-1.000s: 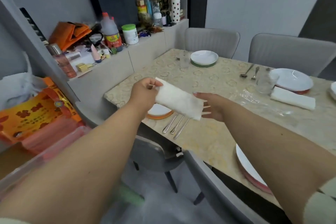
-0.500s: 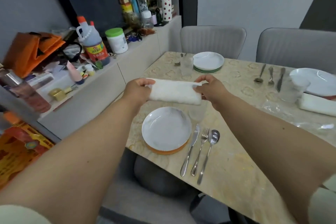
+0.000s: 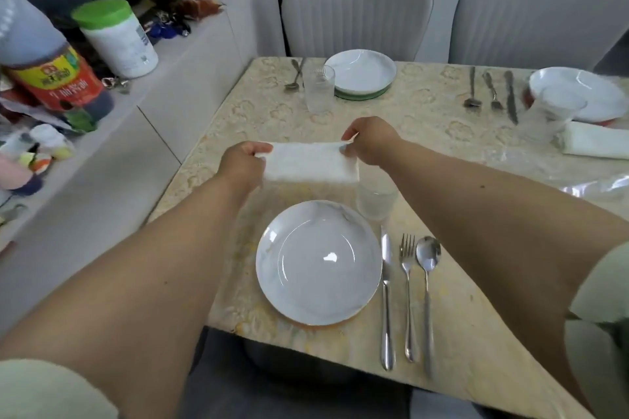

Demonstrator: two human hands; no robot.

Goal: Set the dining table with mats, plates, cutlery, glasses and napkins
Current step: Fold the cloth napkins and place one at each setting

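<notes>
A folded white napkin [image 3: 311, 163] is stretched between my left hand [image 3: 243, 161] and my right hand [image 3: 369, 139], each pinching one end. It hovers just beyond the near white plate [image 3: 318, 262], which rests on an orange mat [image 3: 320, 324]. To the plate's right lie a knife [image 3: 386, 296], a fork [image 3: 408, 289] and a spoon [image 3: 428, 282]. A clear glass [image 3: 376, 201] stands behind the knife, partly hidden by the napkin and my right forearm.
Across the table [image 3: 442, 146] sit two more settings: a plate on a green mat [image 3: 360, 73] with a glass [image 3: 319, 88], and a plate [image 3: 578, 92] with a glass, cutlery and a napkin [image 3: 595, 143]. Two grey chairs [image 3: 357, 20] stand beyond. A cluttered sideboard [image 3: 102, 133] runs along the left.
The napkin went from my left hand alone to both hands, held level. My view moved closer to the near setting, and the napkin dropped lower behind the plate.
</notes>
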